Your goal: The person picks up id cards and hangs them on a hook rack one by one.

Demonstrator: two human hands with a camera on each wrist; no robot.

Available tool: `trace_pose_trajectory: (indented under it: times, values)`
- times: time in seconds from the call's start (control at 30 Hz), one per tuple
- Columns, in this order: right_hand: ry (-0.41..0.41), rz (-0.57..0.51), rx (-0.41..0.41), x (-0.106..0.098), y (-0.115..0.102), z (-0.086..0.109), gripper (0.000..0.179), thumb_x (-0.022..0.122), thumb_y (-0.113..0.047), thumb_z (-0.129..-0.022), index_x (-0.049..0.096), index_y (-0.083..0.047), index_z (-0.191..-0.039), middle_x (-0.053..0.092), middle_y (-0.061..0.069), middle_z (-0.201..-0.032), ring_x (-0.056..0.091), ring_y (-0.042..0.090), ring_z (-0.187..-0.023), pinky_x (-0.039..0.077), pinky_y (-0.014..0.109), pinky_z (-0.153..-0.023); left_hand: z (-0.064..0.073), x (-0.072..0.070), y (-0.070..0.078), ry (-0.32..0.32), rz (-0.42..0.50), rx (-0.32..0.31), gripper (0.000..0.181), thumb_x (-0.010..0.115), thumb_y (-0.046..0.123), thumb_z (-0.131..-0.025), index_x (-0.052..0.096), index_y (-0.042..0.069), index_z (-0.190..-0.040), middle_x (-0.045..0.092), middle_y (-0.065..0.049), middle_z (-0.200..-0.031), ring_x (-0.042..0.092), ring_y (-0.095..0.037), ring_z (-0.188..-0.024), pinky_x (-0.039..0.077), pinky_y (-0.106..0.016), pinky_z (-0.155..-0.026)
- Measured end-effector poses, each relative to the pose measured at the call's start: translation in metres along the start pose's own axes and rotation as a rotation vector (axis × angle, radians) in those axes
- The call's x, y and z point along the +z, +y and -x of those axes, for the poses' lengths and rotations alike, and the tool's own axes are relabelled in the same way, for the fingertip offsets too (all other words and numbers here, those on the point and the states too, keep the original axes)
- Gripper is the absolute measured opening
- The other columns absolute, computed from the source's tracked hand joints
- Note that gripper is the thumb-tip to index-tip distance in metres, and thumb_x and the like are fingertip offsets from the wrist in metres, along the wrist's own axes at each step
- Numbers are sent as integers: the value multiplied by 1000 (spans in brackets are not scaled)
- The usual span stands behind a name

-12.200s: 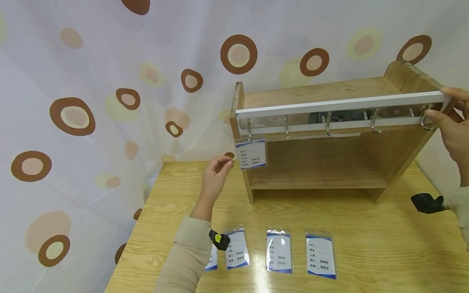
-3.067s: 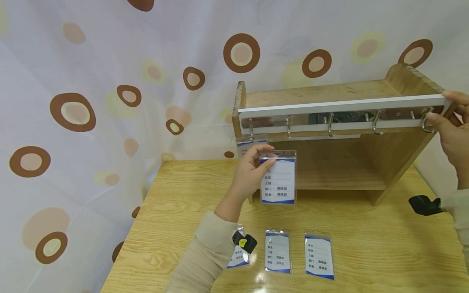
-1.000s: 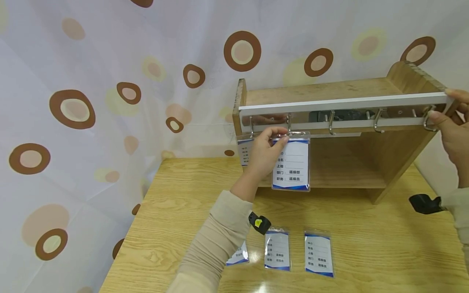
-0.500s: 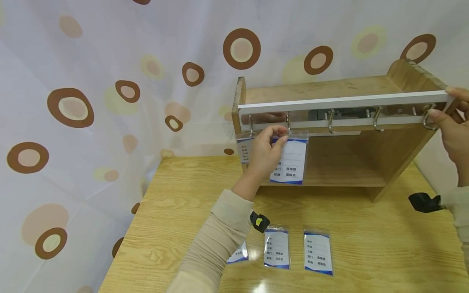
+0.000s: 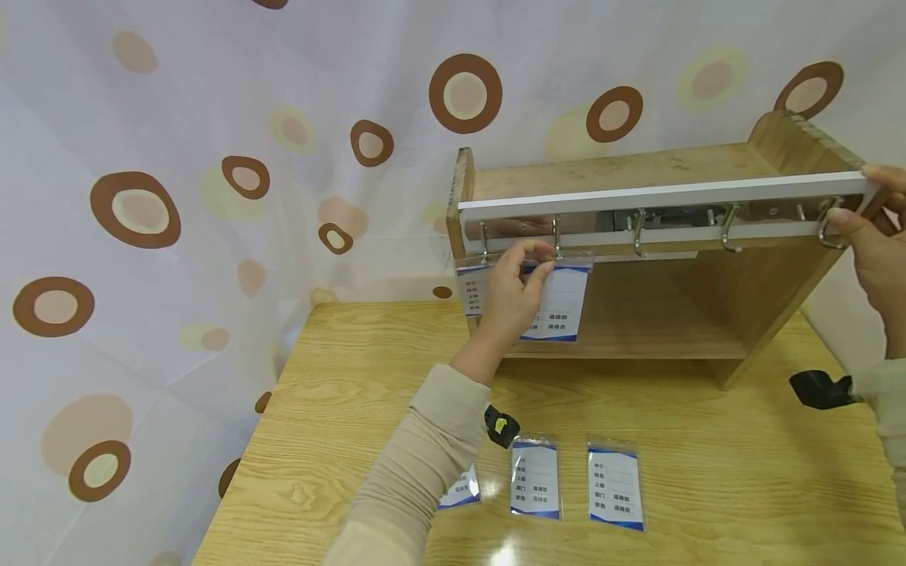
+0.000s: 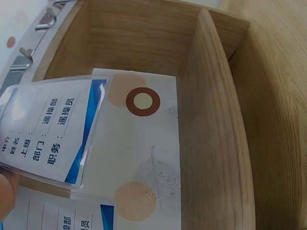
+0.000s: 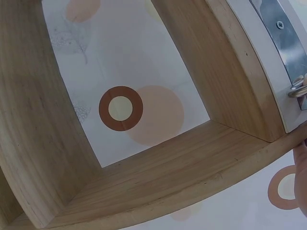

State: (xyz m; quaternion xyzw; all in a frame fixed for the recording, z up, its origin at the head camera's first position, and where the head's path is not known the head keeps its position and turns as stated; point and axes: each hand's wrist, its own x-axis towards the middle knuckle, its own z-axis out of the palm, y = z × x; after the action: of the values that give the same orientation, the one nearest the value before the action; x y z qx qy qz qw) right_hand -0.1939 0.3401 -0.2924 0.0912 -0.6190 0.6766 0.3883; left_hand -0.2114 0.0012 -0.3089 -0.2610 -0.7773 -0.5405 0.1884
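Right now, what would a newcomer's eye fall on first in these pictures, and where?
Probably the brown wooden shelf unit, right of centre in the head view, with a white-silver hook rail across its front. Next, the clear-sleeved blue-white badge in the left hand's grip, at the rail's second hook from the left. Brown-ringed circles dot the white backdrop.

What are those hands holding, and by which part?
The left hand pinches a badge near its top edge; the right hand holds the wooden shelf at its right front corner.
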Motion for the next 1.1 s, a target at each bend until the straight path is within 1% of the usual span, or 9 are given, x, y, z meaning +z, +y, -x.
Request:
trace_pose_trajectory:
  times: [0.17,0.37,0.43,0.67,0.7,0.77,0.8,0.93,1.1]
  values:
    - [1,-93,-7,0,0,0,40,58,16,-70,51,7,-108,50,7,-92,54,9,-82,40,11,-76,-1,1,-1,12,0,0,16,55,5,-83,53,3,-99,56,-5,-88,48,-8,-71,40,-17,-57]
    - [16,-44,8,-1,-1,-1,40,55,17,-72,50,6,-109,49,6,-94,53,8,-82,40,12,-75,-2,2,-3,29,7,1,15,57,4,-82,55,3,-97,58,-4,-87,47,-7,-67,39,-17,-53]
    - [20,-8,6,-1,-1,-1,40,54,18,-72,50,5,-110,49,6,-94,52,7,-82,40,12,-75,-2,3,-4,35,16,0,15,57,4,-82,56,3,-97,59,-4,-87,48,-7,-67,40,-17,-54]
    - [29,375,-18,0,-2,1,41,53,13,-76,50,0,-115,50,-5,-92,48,3,-83,38,13,-78,1,1,-8,35,85,-32,17,55,3,-83,54,2,-101,60,-6,-90,54,-9,-74,45,-18,-62]
    - [31,395,-18,0,-2,1,41,53,12,-76,50,-1,-115,51,-6,-91,48,4,-83,38,13,-78,2,0,-9,33,98,-39,18,54,4,-84,54,2,-101,59,-7,-91,54,-10,-76,45,-18,-63]
    - [32,412,-18,1,-3,2,41,54,11,-77,51,-3,-116,51,-7,-93,47,4,-85,38,13,-79,4,-2,-10,36,104,-59,18,53,3,-84,53,1,-102,59,-8,-92,55,-12,-79,46,-19,-66]
    - [33,364,-10,2,-3,2,41,53,11,-76,52,-3,-115,51,-6,-93,47,5,-86,38,13,-79,6,-3,-10,37,107,-69,18,53,4,-84,53,1,-102,58,-8,-92,54,-12,-79,45,-19,-67]
    - [29,357,-1,2,-4,2,41,53,11,-76,52,-4,-114,50,-3,-96,48,5,-87,38,13,-79,13,-9,-14,40,84,-100,18,53,4,-85,53,1,-102,56,-7,-92,54,-13,-81,45,-20,-68]
    - [32,394,14,1,-4,2,43,52,11,-76,53,-8,-114,49,-1,-100,49,4,-87,38,12,-79,22,-14,-20,44,56,-86,16,54,5,-84,54,2,-99,58,-6,-91,55,-13,-80,46,-20,-67]
